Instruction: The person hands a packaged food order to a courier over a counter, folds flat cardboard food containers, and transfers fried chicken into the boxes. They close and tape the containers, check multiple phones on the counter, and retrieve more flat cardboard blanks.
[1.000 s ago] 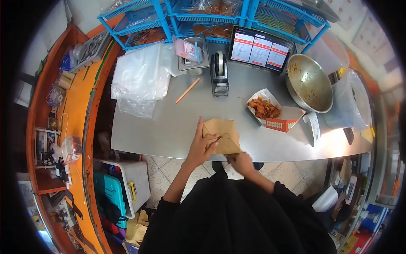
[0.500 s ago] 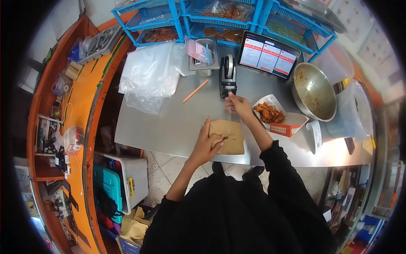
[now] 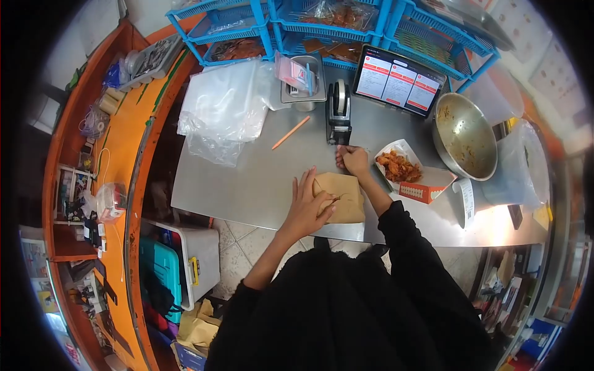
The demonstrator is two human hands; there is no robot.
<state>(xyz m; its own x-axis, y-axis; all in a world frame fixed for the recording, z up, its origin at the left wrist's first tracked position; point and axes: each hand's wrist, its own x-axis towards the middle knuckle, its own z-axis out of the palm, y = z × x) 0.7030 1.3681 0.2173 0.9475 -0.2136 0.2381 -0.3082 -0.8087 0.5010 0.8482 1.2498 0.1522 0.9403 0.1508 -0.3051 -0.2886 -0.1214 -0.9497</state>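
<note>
Pressing hand: one left hand (image 3: 306,207), fingers spread wide, lies over the left part of one brown paper packet (image 3: 348,207) and holds it down from above.
Dispenser hand: one right hand (image 3: 355,161), its fingers curled nearly closed, sits at the front end of one black tape dispenser (image 3: 339,117); whether it pinches any tape is too small to tell.
Metal counter (image 3: 229,191): beyond the packet and dispenser, it bears one orange pencil-shaped stick (image 3: 291,133), one paper food tray (image 3: 417,190) of fried pieces (image 3: 397,167), one steel bowl (image 3: 461,139), one curling receipt (image 3: 464,203) and one tablet (image 3: 399,80) showing three panels.
Packet's place: near the counter's front edge, under the left hand, below the dispenser and well apart from the bowl.
Packet's look: plain brown, flattened, roughly square, lightly creased, with a small dark curved mark by the left fingertips.
</note>
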